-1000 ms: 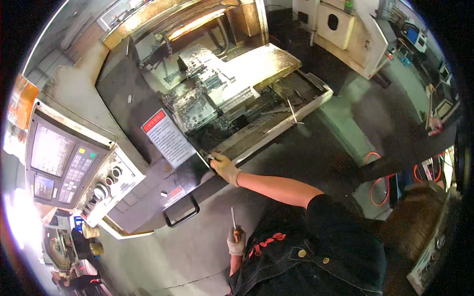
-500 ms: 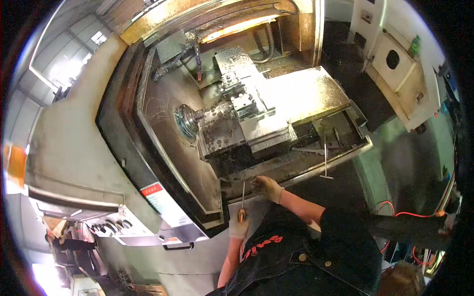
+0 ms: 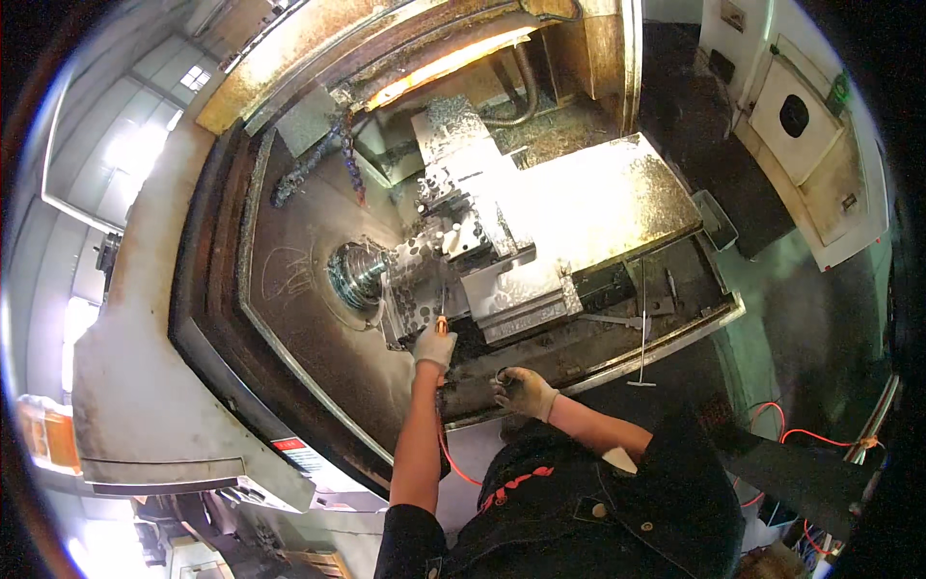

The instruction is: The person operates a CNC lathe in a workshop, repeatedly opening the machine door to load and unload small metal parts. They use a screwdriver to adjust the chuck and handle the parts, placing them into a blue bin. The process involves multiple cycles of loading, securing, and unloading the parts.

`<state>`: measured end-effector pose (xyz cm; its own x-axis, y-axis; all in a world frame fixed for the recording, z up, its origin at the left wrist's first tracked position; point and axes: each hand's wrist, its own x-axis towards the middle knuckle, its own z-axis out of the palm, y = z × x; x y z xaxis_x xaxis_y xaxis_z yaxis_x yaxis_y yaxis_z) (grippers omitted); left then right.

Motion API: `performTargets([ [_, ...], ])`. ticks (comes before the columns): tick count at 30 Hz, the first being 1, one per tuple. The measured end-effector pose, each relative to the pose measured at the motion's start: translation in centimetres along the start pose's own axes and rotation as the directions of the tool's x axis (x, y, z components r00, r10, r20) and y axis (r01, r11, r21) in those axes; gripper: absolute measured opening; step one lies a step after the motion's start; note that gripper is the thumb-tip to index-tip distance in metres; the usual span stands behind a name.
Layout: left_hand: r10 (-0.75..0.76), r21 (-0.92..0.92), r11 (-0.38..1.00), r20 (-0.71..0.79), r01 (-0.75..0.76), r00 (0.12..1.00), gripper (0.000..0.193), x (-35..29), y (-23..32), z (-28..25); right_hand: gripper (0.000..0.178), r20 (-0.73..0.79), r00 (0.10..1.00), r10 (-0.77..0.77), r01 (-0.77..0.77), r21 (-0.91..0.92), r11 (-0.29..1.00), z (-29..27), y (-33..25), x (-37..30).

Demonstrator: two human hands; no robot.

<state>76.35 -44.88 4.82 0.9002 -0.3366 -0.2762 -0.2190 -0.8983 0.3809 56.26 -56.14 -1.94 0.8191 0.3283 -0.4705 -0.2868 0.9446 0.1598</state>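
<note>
My left hand, in a pale glove, is reached into an open lathe and grips a thin tool with an orange handle. The tool's metal tip points up at the chip-covered turret, just right of the round chuck. A thin orange-red hose trails down beside my left forearm. My right hand, also gloved, rests on the front rim of the machine bed, fingers curled over the edge.
A long thin metal rod with a cross handle leans over the front rim to the right. Metal chips cover the bed and slide. The grey sliding door stands at the left. A cream cabinet is at the far right.
My view has closed in on the lathe's inside. My left hand rose from near my waist into the machine, carrying the thin tool up to the turret. My right hand stayed on the front rim.
</note>
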Motion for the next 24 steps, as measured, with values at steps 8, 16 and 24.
performTargets([
  [8,-0.029,-0.254,0.967,-0.172,-0.016,0.985,0.033,4.0,-0.4,-0.5,0.011,-0.108,0.97,-0.219,0.202,-0.146,0.968,-2.3,-3.6,-1.8],
  [16,0.019,-0.174,0.983,-0.206,-0.056,0.978,0.029,7.1,2.3,-3.3,0.014,-0.115,0.948,-0.298,0.262,-0.253,0.931,-4.5,-2.2,-1.8],
  [24,0.045,-0.066,0.996,-0.186,-0.058,0.982,0.031,7.5,5.5,-6.5,0.013,-0.131,0.964,-0.232,0.204,-0.197,0.959,-4.9,-0.5,-1.3],
])
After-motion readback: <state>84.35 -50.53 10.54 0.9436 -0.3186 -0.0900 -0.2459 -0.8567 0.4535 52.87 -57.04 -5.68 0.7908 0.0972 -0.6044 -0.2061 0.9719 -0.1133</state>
